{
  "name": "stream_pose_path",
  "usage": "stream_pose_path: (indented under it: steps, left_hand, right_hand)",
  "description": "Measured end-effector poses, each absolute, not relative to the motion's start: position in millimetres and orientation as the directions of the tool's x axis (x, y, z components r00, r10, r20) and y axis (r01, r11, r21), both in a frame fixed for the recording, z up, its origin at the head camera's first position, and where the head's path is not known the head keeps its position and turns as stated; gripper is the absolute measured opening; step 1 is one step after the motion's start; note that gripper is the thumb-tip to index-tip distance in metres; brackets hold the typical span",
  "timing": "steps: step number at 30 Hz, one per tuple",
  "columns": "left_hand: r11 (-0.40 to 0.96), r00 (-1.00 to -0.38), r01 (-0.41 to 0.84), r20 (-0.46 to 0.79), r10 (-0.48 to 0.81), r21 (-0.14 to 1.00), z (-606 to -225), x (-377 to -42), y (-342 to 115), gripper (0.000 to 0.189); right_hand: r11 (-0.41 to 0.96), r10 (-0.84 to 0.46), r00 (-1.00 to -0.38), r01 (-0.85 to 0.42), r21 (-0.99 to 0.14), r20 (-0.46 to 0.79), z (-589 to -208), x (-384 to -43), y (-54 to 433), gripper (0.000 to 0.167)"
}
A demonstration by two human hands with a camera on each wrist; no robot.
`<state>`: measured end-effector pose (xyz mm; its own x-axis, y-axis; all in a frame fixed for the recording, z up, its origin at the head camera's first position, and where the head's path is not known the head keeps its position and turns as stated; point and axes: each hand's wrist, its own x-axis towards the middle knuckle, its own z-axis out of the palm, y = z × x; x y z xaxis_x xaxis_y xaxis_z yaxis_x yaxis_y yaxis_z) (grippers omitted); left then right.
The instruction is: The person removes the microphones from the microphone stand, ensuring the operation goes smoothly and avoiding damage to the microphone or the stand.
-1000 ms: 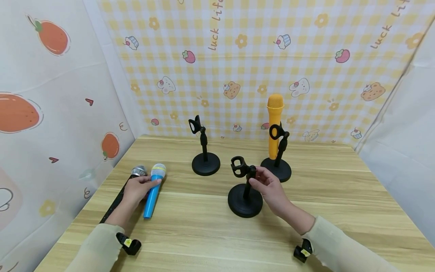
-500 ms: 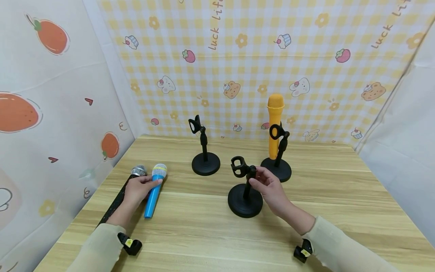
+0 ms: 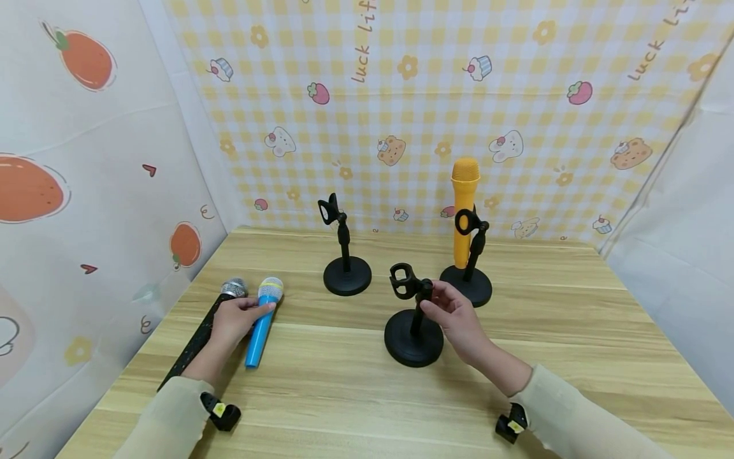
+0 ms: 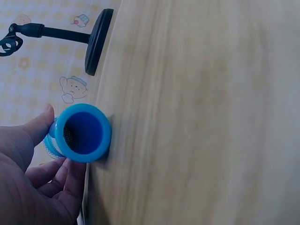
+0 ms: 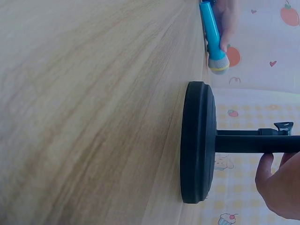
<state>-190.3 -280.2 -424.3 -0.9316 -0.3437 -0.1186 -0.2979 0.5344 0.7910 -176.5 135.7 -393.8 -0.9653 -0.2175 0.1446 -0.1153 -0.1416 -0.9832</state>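
On the left, my left hand (image 3: 232, 324) pinches a blue microphone (image 3: 261, 331) between thumb and fingers, just below its silver mesh head. In the left wrist view the hollow tail end of the blue microphone (image 4: 84, 133) faces the camera, close over the tabletop. A black microphone (image 3: 197, 338) lies beside it, partly hidden under my left hand and forearm. My right hand (image 3: 455, 315) holds the post of a black microphone stand (image 3: 414, 338) near its top; the clip of this stand holds nothing. In the right wrist view the stand's round base (image 5: 197, 143) sits on the table.
At the back left stands another black microphone stand (image 3: 346, 277) with a bare clip. A third stand (image 3: 473, 287) at the back right carries a yellow microphone (image 3: 463, 197) upright. Patterned cloth (image 3: 355, 127) hangs behind the wooden table (image 3: 321, 408).
My left hand and the blue microphone have shifted very slightly to the right. The right hand and its stand have stayed in place.
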Motion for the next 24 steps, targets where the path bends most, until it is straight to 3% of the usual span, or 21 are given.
stream_pose_path:
  steps: [24]
  left_hand:
    - [0.549, -0.934, -0.304, -0.13, -0.333, 0.779, -422.3, -191.7, -279.1, 0.068]
  right_hand:
    - [-0.151, -0.221, -0.965, -0.111, -0.982, 0.143, -391.8, -176.1, 136.6, 0.026]
